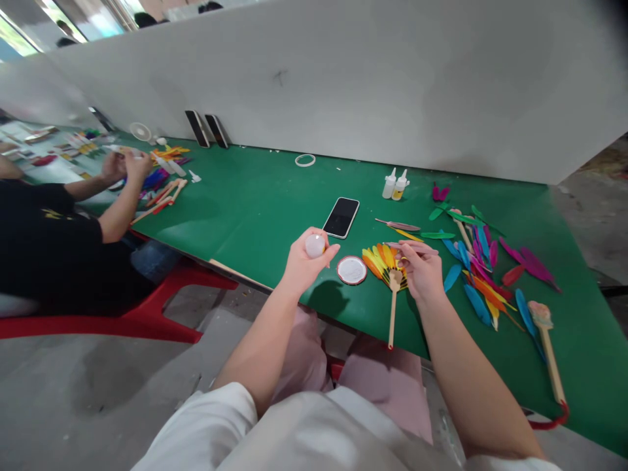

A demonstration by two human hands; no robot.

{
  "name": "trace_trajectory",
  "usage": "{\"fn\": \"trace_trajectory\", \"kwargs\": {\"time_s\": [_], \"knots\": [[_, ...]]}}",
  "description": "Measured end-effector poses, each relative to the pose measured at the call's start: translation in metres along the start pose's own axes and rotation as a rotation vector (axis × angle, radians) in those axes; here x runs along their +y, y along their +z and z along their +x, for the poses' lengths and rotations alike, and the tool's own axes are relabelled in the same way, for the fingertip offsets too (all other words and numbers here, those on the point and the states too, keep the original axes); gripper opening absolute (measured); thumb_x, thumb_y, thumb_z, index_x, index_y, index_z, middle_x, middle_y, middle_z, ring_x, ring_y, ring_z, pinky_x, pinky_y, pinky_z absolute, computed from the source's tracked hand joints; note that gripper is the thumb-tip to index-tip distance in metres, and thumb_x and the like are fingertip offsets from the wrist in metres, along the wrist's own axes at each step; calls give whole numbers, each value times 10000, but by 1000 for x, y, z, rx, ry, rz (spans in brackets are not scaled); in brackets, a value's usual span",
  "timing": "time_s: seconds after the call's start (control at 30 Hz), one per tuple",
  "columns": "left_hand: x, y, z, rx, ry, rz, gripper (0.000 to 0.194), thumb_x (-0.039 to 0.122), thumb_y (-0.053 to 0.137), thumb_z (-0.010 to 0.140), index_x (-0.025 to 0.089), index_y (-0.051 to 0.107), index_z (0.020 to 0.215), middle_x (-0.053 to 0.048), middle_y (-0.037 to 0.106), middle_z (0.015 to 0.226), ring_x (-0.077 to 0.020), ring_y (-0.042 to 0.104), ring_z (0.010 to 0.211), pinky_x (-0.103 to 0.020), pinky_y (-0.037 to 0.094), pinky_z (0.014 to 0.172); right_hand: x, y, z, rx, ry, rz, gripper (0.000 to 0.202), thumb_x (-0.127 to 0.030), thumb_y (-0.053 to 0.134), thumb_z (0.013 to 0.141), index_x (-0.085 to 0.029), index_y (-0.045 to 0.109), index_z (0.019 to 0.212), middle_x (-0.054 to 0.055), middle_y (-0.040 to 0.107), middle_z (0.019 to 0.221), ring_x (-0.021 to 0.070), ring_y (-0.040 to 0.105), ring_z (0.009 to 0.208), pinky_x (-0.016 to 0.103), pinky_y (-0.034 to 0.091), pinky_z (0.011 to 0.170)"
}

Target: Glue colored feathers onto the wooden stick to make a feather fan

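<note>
My left hand (pixel 308 256) is closed around a small whitish bottle (pixel 314 245), its round end facing me; the rest is hidden by the fingers. My right hand (pixel 422 269) pinches a slim dusty-pink feather (pixel 420 248) just above a fan of yellow and orange feathers (pixel 377 260). This fan lies on the table with its wooden handle (pixel 393 311) pointing towards me, a red cord at the end. Between my hands lies a round white lid with a red rim (pixel 352 270). Another dusty-pink feather (pixel 400 226) rests behind the fan.
A phone (pixel 342 217) lies beyond my left hand. Two small glue bottles (pixel 395 185) stand farther back. Many coloured feathers (pixel 478 261) and a wooden-handled piece (pixel 547 337) spread over the green table's right side. At left a co-worker (pixel 59 242) sits on a red chair (pixel 171 307). A white partition (pixel 343 85) borders the table.
</note>
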State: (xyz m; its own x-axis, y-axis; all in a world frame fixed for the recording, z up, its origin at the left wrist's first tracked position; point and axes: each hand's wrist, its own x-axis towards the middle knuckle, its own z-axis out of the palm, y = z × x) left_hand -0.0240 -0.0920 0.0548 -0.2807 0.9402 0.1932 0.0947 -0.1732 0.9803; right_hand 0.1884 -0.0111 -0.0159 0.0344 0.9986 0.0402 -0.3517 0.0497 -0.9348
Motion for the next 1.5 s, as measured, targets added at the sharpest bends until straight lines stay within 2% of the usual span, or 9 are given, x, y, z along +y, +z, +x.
{"fn": "trace_trajectory", "kwargs": {"time_s": [0.27,0.53,0.6,0.63,0.7,0.83,1.1,1.33,1.5], "knots": [[9,0,-12,91,369,89,154,173,656,746,180,509,700,51,523,584,-86,559,574,-261,493,661,-1,1,0,-4,22,17,216,-333,791,608,-168,709,721,24,652,641,104,565,532,211,400,421],[33,-4,-20,186,827,-52,193,95,654,737,209,501,766,122,475,507,-42,461,401,-336,517,771,-1,3,-1,22,35,13,229,-336,802,568,-164,698,678,43,671,721,97,564,522,214,410,410],[30,-6,-14,246,786,-58,196,182,703,726,221,560,853,93,559,596,-58,522,487,-363,489,864,-1,3,-1,20,30,14,227,-338,800,567,-163,691,663,47,675,754,94,563,520,215,414,406],[26,-7,-11,268,667,-89,238,251,716,728,216,586,924,61,592,672,-73,556,562,-336,490,845,0,3,-1,19,25,14,226,-339,799,569,-162,690,660,48,676,755,93,564,518,214,415,405],[16,-8,-5,95,357,-197,352,429,608,811,194,567,1070,11,605,736,-110,590,656,-306,502,747,0,3,-1,24,17,13,226,-339,799,573,-159,690,655,47,675,745,88,564,515,207,413,403],[4,-7,-3,62,180,-218,373,472,543,862,180,541,1095,-23,614,807,-113,589,745,-233,471,655,1,2,-1,15,19,14,241,-348,808,567,-159,705,676,38,664,672,93,560,505,205,415,395],[8,-1,4,-4,-40,-167,440,287,783,645,190,449,914,-56,703,941,-172,666,860,-285,517,722,0,2,-1,-1,27,6,247,-353,811,579,-162,716,704,49,681,650,108,559,510,216,427,389],[1,2,4,-187,-138,-246,475,287,760,640,218,333,836,67,618,548,-94,557,464,-199,439,484,1,0,0,13,18,5,223,-342,805,594,-157,714,681,56,679,681,97,554,517,209,420,404],[1,4,6,-175,-84,-265,448,233,753,658,220,390,919,98,545,593,-52,485,486,-167,384,489,-1,1,-1,33,32,26,226,-332,809,574,-151,714,670,55,676,708,88,552,510,203,417,403]]}}
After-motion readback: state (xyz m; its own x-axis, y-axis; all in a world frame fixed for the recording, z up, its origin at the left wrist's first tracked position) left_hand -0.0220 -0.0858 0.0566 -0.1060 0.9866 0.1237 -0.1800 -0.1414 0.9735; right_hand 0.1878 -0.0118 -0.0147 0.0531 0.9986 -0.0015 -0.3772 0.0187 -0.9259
